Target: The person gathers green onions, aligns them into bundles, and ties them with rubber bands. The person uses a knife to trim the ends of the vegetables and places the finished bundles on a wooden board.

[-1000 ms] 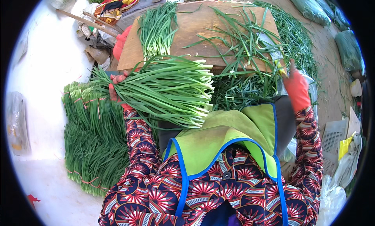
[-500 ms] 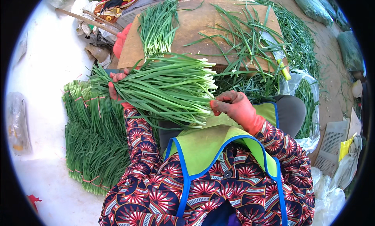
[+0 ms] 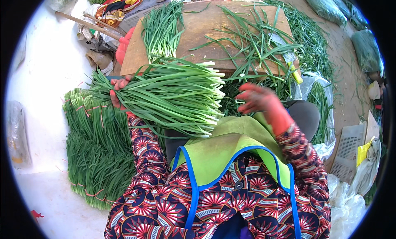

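A large bunch of long green chives (image 3: 165, 94) with pale cut ends pointing right lies across my left hand (image 3: 119, 90), whose red-gloved fingers wrap round its leafy end. Just right of the cut ends, my right hand (image 3: 260, 102), in a red glove and blurred by motion, is raised with fingers apart and holds nothing. A knife (image 3: 295, 74) with a yellow handle rests among loose leaves (image 3: 247, 41) on the right of a wooden board (image 3: 198, 22). A smaller pile of chives (image 3: 161, 32) sits on the board's left. My lap has a lime-green apron (image 3: 214, 152).
Tied bundles of chives (image 3: 95, 152) are stacked on white sheeting (image 3: 37, 115) to my left. Leaf scraps (image 3: 313, 45) heap beside a clear bag (image 3: 326, 86) at right. Filled green bags (image 3: 365, 49), white plastic crates (image 3: 346, 152), wooden handles (image 3: 82, 22) and bundled cloth (image 3: 119, 5) lie around the edges.
My right hand left the knife, came to the bunch's cut ends, then moved up and right from them with fingers spreading. My left hand still holds the bunch in much the same place.
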`<state>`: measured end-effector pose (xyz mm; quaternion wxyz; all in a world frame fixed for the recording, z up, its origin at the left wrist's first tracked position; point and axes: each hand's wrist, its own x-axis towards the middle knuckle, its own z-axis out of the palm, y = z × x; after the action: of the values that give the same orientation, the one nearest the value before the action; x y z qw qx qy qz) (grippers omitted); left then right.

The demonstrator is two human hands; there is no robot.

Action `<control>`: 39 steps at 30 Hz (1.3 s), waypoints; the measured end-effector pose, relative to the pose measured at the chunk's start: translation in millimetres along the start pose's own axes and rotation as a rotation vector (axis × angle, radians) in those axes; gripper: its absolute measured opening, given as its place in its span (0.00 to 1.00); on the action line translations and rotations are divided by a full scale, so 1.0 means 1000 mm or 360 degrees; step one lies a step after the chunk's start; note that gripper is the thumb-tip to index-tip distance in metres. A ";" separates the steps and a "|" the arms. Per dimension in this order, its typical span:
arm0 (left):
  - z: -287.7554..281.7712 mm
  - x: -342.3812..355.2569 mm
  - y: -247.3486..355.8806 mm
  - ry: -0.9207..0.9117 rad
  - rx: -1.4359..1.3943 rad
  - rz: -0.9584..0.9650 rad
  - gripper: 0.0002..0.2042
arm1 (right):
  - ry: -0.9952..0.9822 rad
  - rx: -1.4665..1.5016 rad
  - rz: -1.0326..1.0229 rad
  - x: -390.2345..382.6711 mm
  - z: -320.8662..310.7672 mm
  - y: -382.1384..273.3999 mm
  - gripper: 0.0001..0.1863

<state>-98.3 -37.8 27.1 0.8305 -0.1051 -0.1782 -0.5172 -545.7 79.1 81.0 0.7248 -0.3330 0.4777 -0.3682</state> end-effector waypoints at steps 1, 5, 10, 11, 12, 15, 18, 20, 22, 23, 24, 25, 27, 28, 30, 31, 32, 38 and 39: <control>0.041 -0.015 -0.009 -0.0144 -0.0201 -0.0422 0.18 | -0.0137 -0.0122 0.0075 0.007 0.019 0.011 0.27; 0.050 -0.004 0.000 -0.0500 0.0238 -0.0277 0.16 | -0.0358 0.0157 0.0157 0.043 0.070 0.060 0.17; 0.096 -0.010 -0.005 -0.0704 -0.0055 -0.0454 0.13 | -0.0328 0.0155 0.0295 0.037 0.044 0.068 0.12; 0.090 0.002 0.014 -0.0837 -0.0198 -0.0430 0.14 | -0.0245 0.0126 0.0326 0.032 0.041 0.070 0.12; 0.099 0.000 0.006 -0.0867 -0.0125 -0.0423 0.14 | -0.0181 0.0197 0.0377 0.029 0.026 0.069 0.13; 0.110 0.019 0.003 -0.1258 -0.0144 -0.0595 0.14 | 0.0087 0.0732 0.0425 0.030 -0.006 0.080 0.19; 0.105 0.030 0.000 -0.1440 -0.0193 -0.0688 0.16 | -0.0175 0.0351 0.0060 0.016 0.031 0.041 0.24; 0.107 0.032 0.008 -0.1509 -0.0150 -0.0720 0.16 | -0.0502 -0.0024 -0.0191 0.007 0.060 0.035 0.26; 0.110 0.034 0.003 -0.1551 -0.0186 -0.0757 0.17 | -0.0653 -0.0431 -0.0073 0.014 0.057 0.052 0.20; 0.111 0.033 0.005 -0.1554 -0.0194 -0.0760 0.17 | -0.0690 -0.0606 0.0075 0.010 0.060 0.041 0.17; 0.112 0.031 0.005 -0.1555 -0.0205 -0.0764 0.17 | -0.0639 -0.0646 0.0074 0.008 0.060 0.029 0.12; 0.113 0.030 0.006 -0.1555 -0.0215 -0.0769 0.17 | -0.0631 -0.0849 0.0043 0.008 0.059 0.013 0.11; 0.115 0.030 0.000 -0.1559 -0.0237 -0.0770 0.17 | -0.0285 -0.0929 -0.0027 0.018 0.040 0.020 0.10; 0.116 0.031 0.000 -0.1567 -0.0234 -0.0776 0.17 | -0.0099 -0.0941 -0.0169 0.022 0.032 0.019 0.10; 0.120 0.030 -0.006 -0.1583 -0.0275 -0.0786 0.17 | 0.0282 -0.1271 -0.0747 0.022 0.035 -0.005 0.12; 0.121 0.032 -0.009 -0.1595 -0.0288 -0.0794 0.17 | 0.0432 -0.1305 -0.1097 0.025 0.036 -0.017 0.14; 0.125 0.029 0.001 -0.1603 -0.0246 -0.0797 0.18 | 0.0306 -0.1351 -0.1191 0.031 0.050 -0.033 0.18; 0.118 0.040 -0.019 -0.1751 -0.0320 -0.0901 0.19 | 0.0110 -0.2126 -0.1352 0.077 0.078 -0.069 0.26; 0.117 0.039 -0.022 -0.1740 -0.0321 -0.0881 0.19 | 0.0071 -0.2329 -0.1308 0.086 0.076 -0.068 0.24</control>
<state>-124.4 -37.8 150.2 0.4402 -0.3826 -0.5487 -0.5990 -465.9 -18.4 123.9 0.1245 -0.8594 0.4509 -0.2067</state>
